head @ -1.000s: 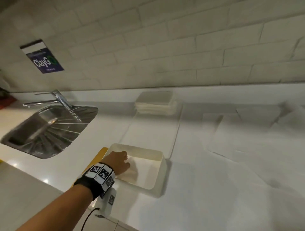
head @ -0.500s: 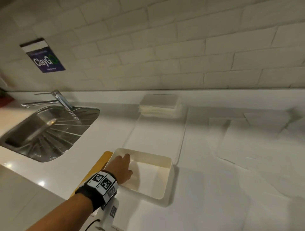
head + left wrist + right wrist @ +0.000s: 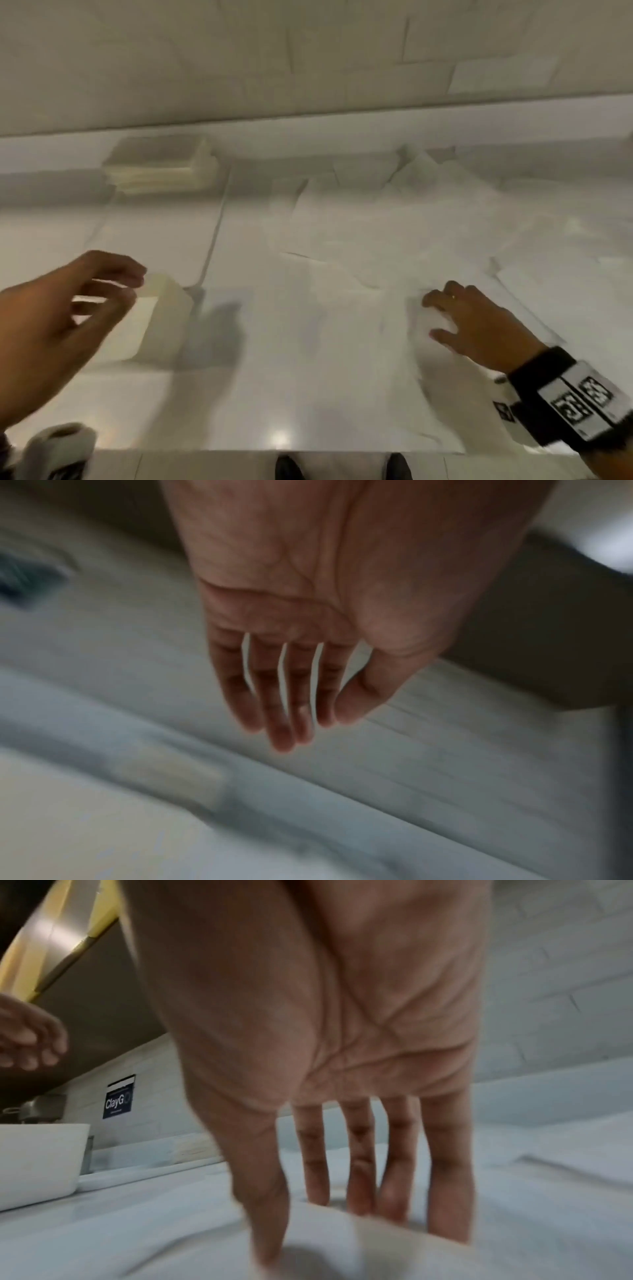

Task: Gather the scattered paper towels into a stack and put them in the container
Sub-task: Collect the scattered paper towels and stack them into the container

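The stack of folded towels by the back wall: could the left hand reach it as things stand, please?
Probably yes: the left hand hovers empty above the container, and only bare counter lies between it and the stack.

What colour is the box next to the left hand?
The container is creamy white, clearest in the head view.

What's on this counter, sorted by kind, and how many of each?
Container: 1
Neat towel stack: 1
Hands: 2, left hand, right hand
Loose towels: overlapping and blurred, cannot count
Total countable: 4

"ClayG" on a dark wall sign (image 3: 118,1097) (last letters unclear)
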`<state>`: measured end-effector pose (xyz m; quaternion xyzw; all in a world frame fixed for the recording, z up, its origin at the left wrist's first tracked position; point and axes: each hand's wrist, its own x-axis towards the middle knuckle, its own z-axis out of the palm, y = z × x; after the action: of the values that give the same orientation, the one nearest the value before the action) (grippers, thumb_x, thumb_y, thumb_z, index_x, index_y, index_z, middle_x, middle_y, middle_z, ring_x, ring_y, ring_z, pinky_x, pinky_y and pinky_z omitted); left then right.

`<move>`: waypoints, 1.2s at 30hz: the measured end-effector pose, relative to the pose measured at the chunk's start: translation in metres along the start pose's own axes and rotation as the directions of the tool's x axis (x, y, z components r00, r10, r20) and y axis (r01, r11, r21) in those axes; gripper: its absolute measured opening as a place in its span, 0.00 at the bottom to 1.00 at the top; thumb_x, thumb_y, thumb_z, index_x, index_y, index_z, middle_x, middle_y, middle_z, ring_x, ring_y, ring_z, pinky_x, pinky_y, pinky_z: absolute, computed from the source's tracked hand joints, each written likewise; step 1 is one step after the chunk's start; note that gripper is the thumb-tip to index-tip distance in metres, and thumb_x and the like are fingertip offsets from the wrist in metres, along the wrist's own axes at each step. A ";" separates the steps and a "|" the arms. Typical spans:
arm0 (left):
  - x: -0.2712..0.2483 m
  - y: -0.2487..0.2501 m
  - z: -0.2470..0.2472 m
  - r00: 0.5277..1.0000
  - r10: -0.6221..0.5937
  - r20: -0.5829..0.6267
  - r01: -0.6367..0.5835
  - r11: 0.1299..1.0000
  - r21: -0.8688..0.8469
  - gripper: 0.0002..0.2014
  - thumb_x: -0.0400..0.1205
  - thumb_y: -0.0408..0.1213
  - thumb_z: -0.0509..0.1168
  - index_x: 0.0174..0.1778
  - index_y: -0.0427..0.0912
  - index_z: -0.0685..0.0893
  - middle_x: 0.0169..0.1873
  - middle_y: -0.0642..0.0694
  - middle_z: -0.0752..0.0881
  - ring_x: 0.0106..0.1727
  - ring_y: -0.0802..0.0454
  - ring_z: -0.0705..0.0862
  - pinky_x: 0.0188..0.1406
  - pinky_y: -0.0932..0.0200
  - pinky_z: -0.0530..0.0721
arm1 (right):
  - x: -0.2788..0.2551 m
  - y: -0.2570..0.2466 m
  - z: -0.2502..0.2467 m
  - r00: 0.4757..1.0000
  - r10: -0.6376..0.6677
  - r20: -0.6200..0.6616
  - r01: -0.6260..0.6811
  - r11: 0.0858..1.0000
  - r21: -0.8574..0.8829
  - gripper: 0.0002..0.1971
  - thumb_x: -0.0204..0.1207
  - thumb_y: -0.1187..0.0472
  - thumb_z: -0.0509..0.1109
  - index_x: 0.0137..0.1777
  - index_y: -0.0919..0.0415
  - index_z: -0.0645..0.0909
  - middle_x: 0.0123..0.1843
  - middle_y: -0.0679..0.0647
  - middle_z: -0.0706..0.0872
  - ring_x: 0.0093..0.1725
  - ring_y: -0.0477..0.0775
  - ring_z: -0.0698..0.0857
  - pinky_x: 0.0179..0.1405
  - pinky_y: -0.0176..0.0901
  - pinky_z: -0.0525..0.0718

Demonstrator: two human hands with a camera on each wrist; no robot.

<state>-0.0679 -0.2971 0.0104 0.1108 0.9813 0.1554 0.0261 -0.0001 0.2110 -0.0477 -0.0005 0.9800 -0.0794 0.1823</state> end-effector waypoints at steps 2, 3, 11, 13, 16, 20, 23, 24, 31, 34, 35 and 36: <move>-0.011 0.147 0.015 0.972 0.146 0.185 -0.113 0.977 -0.179 0.08 0.82 0.49 0.65 0.55 0.62 0.85 0.49 0.68 0.89 0.47 0.68 0.88 0.43 0.68 0.87 | 0.007 0.009 0.006 1.000 -0.024 -0.017 0.024 1.000 -0.010 0.17 0.81 0.47 0.66 0.68 0.46 0.74 0.63 0.45 0.72 0.62 0.49 0.72 0.48 0.41 0.79; -0.014 0.190 0.035 0.938 0.215 0.273 -0.179 0.972 -0.151 0.08 0.84 0.52 0.63 0.57 0.64 0.83 0.52 0.69 0.87 0.52 0.68 0.87 0.50 0.67 0.86 | 0.011 0.012 0.007 0.999 -0.047 -0.025 0.046 0.998 -0.041 0.15 0.82 0.49 0.65 0.67 0.47 0.75 0.63 0.47 0.73 0.63 0.51 0.72 0.46 0.42 0.77; 0.031 0.247 0.147 0.861 -0.234 0.452 0.094 0.946 0.310 0.37 0.81 0.68 0.61 0.71 0.40 0.71 0.66 0.43 0.78 0.63 0.43 0.83 0.59 0.51 0.81 | -0.007 0.032 -0.024 0.979 -0.182 -0.090 0.197 0.961 0.192 0.06 0.86 0.53 0.58 0.59 0.50 0.74 0.50 0.52 0.84 0.48 0.56 0.83 0.44 0.51 0.82; 0.035 0.245 0.155 0.850 -0.291 0.438 0.212 0.952 0.222 0.40 0.78 0.66 0.69 0.74 0.38 0.69 0.67 0.41 0.77 0.65 0.42 0.82 0.61 0.50 0.82 | -0.021 0.040 -0.048 0.963 -0.199 -0.181 0.251 0.908 0.335 0.04 0.87 0.53 0.58 0.58 0.48 0.72 0.38 0.51 0.82 0.36 0.54 0.81 0.35 0.49 0.80; 0.038 0.240 0.153 0.838 -0.362 0.408 0.391 0.920 0.014 0.36 0.73 0.56 0.79 0.68 0.41 0.71 0.63 0.43 0.81 0.61 0.45 0.82 0.55 0.56 0.81 | -0.040 0.054 -0.081 0.913 -0.183 -0.365 0.345 0.822 0.452 0.03 0.87 0.51 0.59 0.57 0.45 0.72 0.36 0.49 0.81 0.29 0.54 0.79 0.29 0.46 0.76; 0.029 0.220 0.143 0.835 -0.387 0.392 0.502 0.827 -0.254 0.24 0.73 0.52 0.80 0.59 0.44 0.84 0.54 0.48 0.88 0.55 0.48 0.87 0.60 0.51 0.85 | -0.053 0.064 -0.113 0.837 -0.109 -0.536 0.436 0.724 0.534 0.04 0.85 0.50 0.61 0.56 0.44 0.75 0.43 0.43 0.84 0.38 0.42 0.85 0.32 0.46 0.78; 0.016 0.212 0.128 0.864 -0.361 0.350 0.480 0.802 -0.357 0.12 0.80 0.48 0.74 0.57 0.49 0.89 0.51 0.50 0.93 0.52 0.49 0.91 0.64 0.45 0.86 | -0.060 0.063 -0.128 0.784 -0.054 -0.618 0.508 0.627 0.591 0.02 0.85 0.51 0.63 0.54 0.45 0.76 0.46 0.46 0.88 0.38 0.56 0.88 0.32 0.55 0.84; 0.011 0.210 0.122 0.869 -0.368 0.331 0.477 0.800 -0.364 0.11 0.81 0.48 0.73 0.57 0.50 0.89 0.51 0.51 0.93 0.52 0.49 0.91 0.63 0.45 0.87 | -0.062 0.060 -0.130 0.772 -0.046 -0.634 0.533 0.591 0.605 0.02 0.85 0.52 0.64 0.53 0.46 0.76 0.46 0.48 0.88 0.36 0.62 0.87 0.31 0.60 0.84; -0.030 0.224 0.062 0.935 -0.348 0.071 0.299 0.663 -0.686 0.11 0.76 0.42 0.78 0.51 0.51 0.87 0.41 0.49 0.94 0.45 0.48 0.93 0.45 0.51 0.90 | -0.065 0.025 -0.130 0.836 -0.125 -0.534 0.549 0.185 0.815 0.02 0.80 0.54 0.68 0.50 0.49 0.80 0.35 0.51 0.88 0.25 0.55 0.76 0.21 0.42 0.73; -0.035 0.243 0.041 0.960 -0.280 -0.019 0.133 0.514 -0.847 0.20 0.68 0.41 0.83 0.55 0.48 0.87 0.46 0.46 0.94 0.48 0.47 0.93 0.48 0.45 0.91 | -0.058 0.003 -0.126 0.890 -0.252 -0.381 0.374 -0.078 0.924 0.05 0.76 0.55 0.69 0.49 0.52 0.81 0.42 0.62 0.90 0.35 0.56 0.84 0.34 0.43 0.81; -0.033 0.249 0.040 0.970 -0.240 -0.031 0.100 0.512 -0.853 0.19 0.72 0.36 0.81 0.57 0.48 0.87 0.49 0.47 0.94 0.49 0.48 0.93 0.48 0.48 0.91 | -0.053 -0.007 -0.122 0.890 -0.276 -0.364 0.363 -0.054 0.930 0.05 0.77 0.55 0.69 0.50 0.54 0.80 0.42 0.65 0.88 0.36 0.57 0.82 0.35 0.46 0.80; -0.031 0.258 0.042 0.980 -0.195 -0.041 0.070 0.528 -0.846 0.19 0.76 0.32 0.79 0.60 0.49 0.86 0.51 0.49 0.94 0.51 0.50 0.93 0.49 0.52 0.91 | -0.047 -0.017 -0.115 0.891 -0.275 -0.362 0.380 0.011 0.925 0.05 0.79 0.56 0.69 0.51 0.55 0.79 0.40 0.66 0.86 0.35 0.55 0.79 0.35 0.46 0.77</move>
<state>0.0199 -0.0526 0.0514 -0.0005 0.7910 0.6114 0.0236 0.0018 0.2138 0.0776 -0.1022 0.6499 -0.7496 0.0728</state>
